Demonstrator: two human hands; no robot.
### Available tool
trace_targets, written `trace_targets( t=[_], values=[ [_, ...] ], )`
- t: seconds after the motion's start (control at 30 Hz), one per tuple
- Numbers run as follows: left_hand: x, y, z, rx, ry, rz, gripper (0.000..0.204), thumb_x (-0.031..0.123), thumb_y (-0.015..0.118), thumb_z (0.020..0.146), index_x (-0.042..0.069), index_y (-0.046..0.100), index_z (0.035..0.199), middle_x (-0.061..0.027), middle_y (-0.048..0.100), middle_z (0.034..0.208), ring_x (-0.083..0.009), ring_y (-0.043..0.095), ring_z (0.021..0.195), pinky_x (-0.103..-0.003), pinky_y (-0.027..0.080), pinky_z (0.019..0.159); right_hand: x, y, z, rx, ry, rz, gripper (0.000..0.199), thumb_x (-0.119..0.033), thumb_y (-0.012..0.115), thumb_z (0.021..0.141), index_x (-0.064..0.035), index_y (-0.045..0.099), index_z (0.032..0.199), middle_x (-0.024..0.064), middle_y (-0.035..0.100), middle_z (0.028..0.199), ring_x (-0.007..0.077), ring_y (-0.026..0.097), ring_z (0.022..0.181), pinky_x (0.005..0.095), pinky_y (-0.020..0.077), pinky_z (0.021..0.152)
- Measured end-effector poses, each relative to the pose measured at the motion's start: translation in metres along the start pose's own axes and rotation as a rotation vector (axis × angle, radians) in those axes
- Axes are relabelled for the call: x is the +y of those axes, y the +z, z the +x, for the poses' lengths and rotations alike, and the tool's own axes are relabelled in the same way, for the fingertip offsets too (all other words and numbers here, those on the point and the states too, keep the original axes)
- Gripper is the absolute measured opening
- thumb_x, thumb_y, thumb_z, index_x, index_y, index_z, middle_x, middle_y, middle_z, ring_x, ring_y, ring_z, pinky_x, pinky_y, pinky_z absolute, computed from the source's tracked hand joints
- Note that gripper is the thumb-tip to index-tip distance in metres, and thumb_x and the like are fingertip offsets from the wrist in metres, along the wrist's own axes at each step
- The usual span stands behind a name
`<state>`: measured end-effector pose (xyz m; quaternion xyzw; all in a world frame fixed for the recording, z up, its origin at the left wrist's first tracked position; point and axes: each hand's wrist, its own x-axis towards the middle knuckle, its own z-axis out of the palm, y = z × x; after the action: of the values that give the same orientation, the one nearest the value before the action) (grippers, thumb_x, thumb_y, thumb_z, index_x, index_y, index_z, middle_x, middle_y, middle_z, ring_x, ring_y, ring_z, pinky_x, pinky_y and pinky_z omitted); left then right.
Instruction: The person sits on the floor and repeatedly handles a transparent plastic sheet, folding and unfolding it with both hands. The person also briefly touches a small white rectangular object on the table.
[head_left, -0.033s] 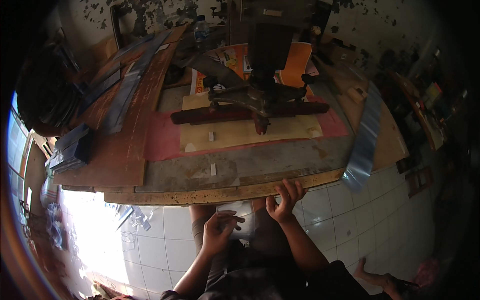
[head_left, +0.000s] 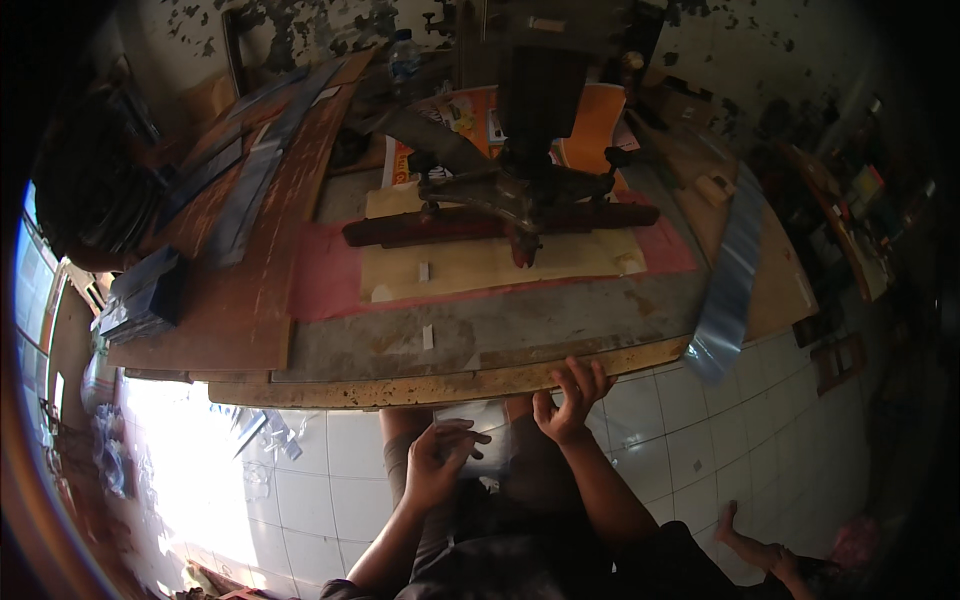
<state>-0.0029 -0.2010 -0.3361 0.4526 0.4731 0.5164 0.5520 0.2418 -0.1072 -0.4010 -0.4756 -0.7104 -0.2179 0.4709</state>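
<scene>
My left hand (head_left: 436,462) hovers over my lap, its fingers loosely bent and apart, and I see nothing held in it. A pale patch shows between my knees beside it; I cannot make out whether it is a clear sheet or the floor. At the table's front edge (head_left: 450,385) is my right hand (head_left: 568,408), fingers raised and spread, the tips at the wooden rim. Beyond, a dark metal press (head_left: 520,200) stands with its long red bar (head_left: 420,228) over a yellow sheet (head_left: 470,285) on a pink sheet (head_left: 325,270). Two small white pieces (head_left: 428,337) lie nearer me.
A shiny bluish plastic strip (head_left: 730,285) overhangs the table's right edge. On the left, a brown board (head_left: 235,315) carries long strips and a stack of dark blue packs (head_left: 145,295). Someone in dark clothes is at far left. Another person's bare foot (head_left: 728,520) shows lower right.
The other person's foot and leg at lower right have shifted slightly. My hands, the press and the sheets look almost the same.
</scene>
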Motion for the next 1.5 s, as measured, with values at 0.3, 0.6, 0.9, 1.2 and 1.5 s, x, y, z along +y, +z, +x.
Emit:
trace_targets(
  t=[0.3,0.6,0.9,1.2,1.5],
  values=[
    [0.0,-0.001,0.0,-0.012,0.022,0.006,0.028,0.006,0.072,0.101,-0.007,0.064,0.124,-0.0148,0.081,0.106,-0.0173,0.076,0.088,-0.031,0.058,0.086,-0.007,-0.008,0.007,-0.021,0.06,0.069,0.042,-0.031,0.066,0.099,-0.0152,0.058,0.138,0.0087,0.055,0.151,0.0362,0.034,0.153,0.0616,0.0074,0.13],
    [0.006,0.0,-0.005,-0.023,0.091,0.034,0.025,0.009,0.072,0.101,-0.005,0.064,0.119,-0.0147,0.081,0.107,-0.0164,0.075,0.087,-0.032,0.058,0.086,-0.03,-0.08,0.108,-0.369,0.164,0.033,0.031,-0.025,0.062,0.1,-0.0106,0.069,0.127,0.0094,0.066,0.128,0.0297,0.058,0.124,0.0499,0.0413,0.107],
    [0.017,0.008,-0.008,-0.047,0.133,-0.054,0.021,0.006,0.071,0.101,-0.003,0.063,0.118,-0.015,0.08,0.108,-0.0177,0.074,0.088,-0.032,0.058,0.083,0.008,0.073,0.205,-0.611,-0.091,0.208,0.053,-0.035,0.061,0.107,-0.0014,0.055,0.147,0.0194,0.052,0.154,0.0397,0.047,0.146,0.0518,0.0355,0.123],
    [0.013,0.004,-0.016,-0.058,0.142,-0.027,0.029,0.005,0.072,0.099,-0.005,0.063,0.124,-0.0149,0.079,0.108,-0.0194,0.075,0.098,-0.031,0.061,0.077,0.037,0.184,0.228,-0.926,0.325,0.305,0.058,-0.044,0.052,0.106,-0.011,0.05,0.153,0.0235,0.043,0.164,0.0395,0.039,0.155,0.0562,0.0298,0.126],
    [0.015,0.007,-0.013,-0.078,0.099,-0.007,0.026,0.007,0.068,0.104,-0.005,0.062,0.127,-0.0161,0.08,0.111,-0.0157,0.074,0.091,-0.031,0.06,0.085,0.039,0.178,0.233,-0.936,0.426,0.485,0.04,-0.036,0.059,0.107,-0.0082,0.058,0.136,0.0218,0.063,0.136,0.0341,0.061,0.128,0.0417,0.0457,0.11]
  ],
)
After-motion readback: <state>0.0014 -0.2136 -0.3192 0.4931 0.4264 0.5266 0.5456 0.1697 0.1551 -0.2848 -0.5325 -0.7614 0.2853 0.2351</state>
